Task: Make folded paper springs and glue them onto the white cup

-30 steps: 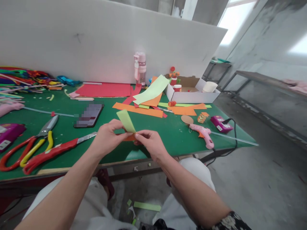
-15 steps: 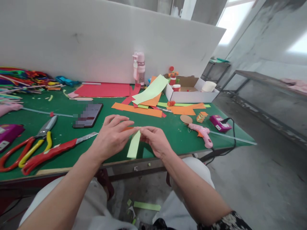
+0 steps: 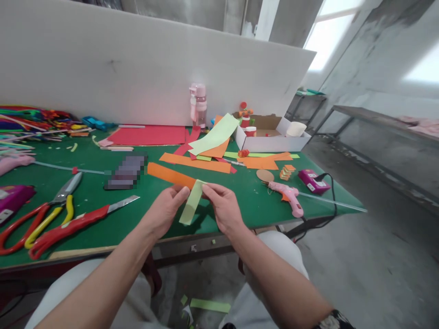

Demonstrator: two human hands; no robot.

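Note:
Two paper strips meet at one end between my hands, above the table's front edge. The orange paper strip (image 3: 168, 173) stretches up and to the left, while the light green paper strip (image 3: 192, 204) hangs down toward me. My left hand (image 3: 168, 205) is closed on the orange strip, its thumb on top close to the joined end. With thumb and fingers, my right hand (image 3: 222, 203) pinches the corner where the strips overlap. How the two strips are joined there is too small to make out.
A red-handled knife (image 3: 85, 221) and scissors (image 3: 51, 210) lie left, near a phone (image 3: 126, 171). To the right are a pink glue gun (image 3: 288, 196), a cardboard disc (image 3: 265, 175) and a folded paper piece (image 3: 286, 172). Behind stand a white box (image 3: 274, 144) and a bottle (image 3: 199, 107).
My left hand has turned and lowered, its fingers going from above the strips to a thumb-on-top grip. The orange strip now shows at length to the left. My right hand keeps its pinch.

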